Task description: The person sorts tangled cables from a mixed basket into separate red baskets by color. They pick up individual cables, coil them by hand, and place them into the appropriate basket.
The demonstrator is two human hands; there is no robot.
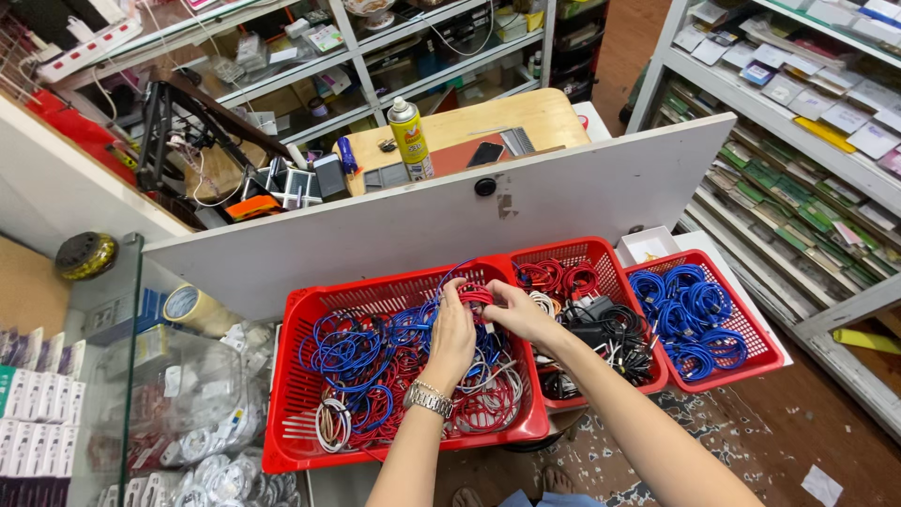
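upright yellow spray can with a printed red-and-green label and white cap on the wooden counter behind the white board. dark flat phone with a blank screen just beside it on a reddish mat. small white open cardboard box between the middle and right red baskets. rows of flat white and green packets along the right-hand shelves. white boxed packages in a row at the lower left, behind glass. clear plastic bags of coiled white cables beside those.
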